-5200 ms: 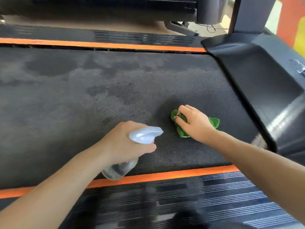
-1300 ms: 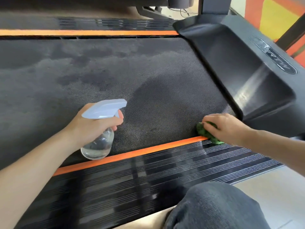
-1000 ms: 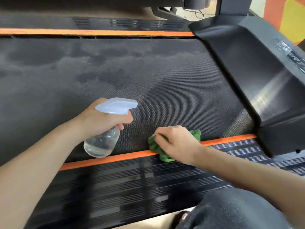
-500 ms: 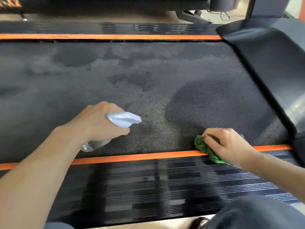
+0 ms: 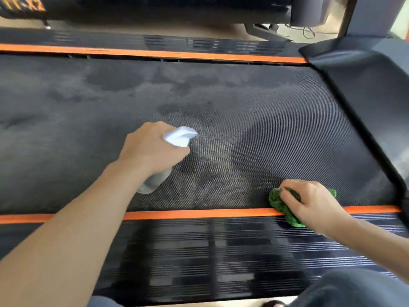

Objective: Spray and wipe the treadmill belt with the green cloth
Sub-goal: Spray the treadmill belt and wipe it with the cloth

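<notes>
The dark textured treadmill belt (image 5: 221,103) fills the middle of the view, mottled with damp and dusty patches. My left hand (image 5: 152,149) grips a clear spray bottle (image 5: 180,136) with a pale blue head, nozzle pointing right over the belt. My right hand (image 5: 314,204) holds a bunched green cloth (image 5: 280,202) down at the belt's near right edge, where the cloth overlaps the orange stripe (image 5: 199,213).
A ribbed black side rail (image 5: 210,251) runs along the near side. A second orange stripe (image 5: 155,53) borders the far side. The black motor cover (image 5: 371,89) rises at the right. My knee in dark trousers (image 5: 354,289) is at the bottom right.
My left hand has carried the bottle forward over the belt. My right hand with the cloth went left along the near edge, then back right, and stays there.
</notes>
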`<state>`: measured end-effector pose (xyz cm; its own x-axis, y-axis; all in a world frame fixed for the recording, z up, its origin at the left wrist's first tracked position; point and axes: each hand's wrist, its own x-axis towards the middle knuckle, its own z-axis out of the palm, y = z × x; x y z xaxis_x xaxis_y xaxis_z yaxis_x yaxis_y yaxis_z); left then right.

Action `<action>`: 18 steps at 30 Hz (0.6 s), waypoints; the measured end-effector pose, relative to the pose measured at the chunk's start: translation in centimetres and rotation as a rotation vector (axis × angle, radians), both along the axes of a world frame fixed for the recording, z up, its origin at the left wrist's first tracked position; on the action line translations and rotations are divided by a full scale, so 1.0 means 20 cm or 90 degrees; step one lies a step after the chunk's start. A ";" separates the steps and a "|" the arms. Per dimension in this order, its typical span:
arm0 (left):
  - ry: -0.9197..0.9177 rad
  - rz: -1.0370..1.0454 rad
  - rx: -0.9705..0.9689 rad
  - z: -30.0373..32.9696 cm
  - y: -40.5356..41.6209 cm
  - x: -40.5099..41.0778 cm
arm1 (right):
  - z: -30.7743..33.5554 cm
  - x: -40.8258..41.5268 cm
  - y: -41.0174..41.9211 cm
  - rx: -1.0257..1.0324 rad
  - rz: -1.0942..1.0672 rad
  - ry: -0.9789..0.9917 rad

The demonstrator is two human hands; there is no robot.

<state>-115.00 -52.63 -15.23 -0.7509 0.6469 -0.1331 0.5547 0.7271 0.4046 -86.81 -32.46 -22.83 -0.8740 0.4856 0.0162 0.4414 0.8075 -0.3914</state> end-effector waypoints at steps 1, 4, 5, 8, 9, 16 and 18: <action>0.026 -0.014 -0.019 0.01 0.06 0.02 | 0.00 0.00 0.00 0.000 -0.001 -0.007; 0.072 -0.029 -0.013 0.01 0.17 0.04 | 0.02 0.00 0.00 -0.006 -0.008 -0.019; 0.073 -0.036 -0.006 0.00 0.19 0.04 | 0.03 -0.01 -0.02 -0.011 -0.002 -0.017; 0.056 -0.055 -0.014 -0.02 0.20 0.07 | 0.04 -0.13 -0.16 -0.057 0.090 -0.001; 0.051 -0.057 -0.016 -0.02 0.20 0.07 | 0.02 -0.20 -0.23 -0.072 0.141 0.000; -0.161 -0.083 0.015 -0.03 -0.02 -0.04 | -0.02 -0.61 -0.41 -0.017 0.348 -0.015; -0.243 -0.086 0.008 -0.03 -0.09 -0.08 | -0.01 -0.55 -0.37 -0.043 0.348 -0.025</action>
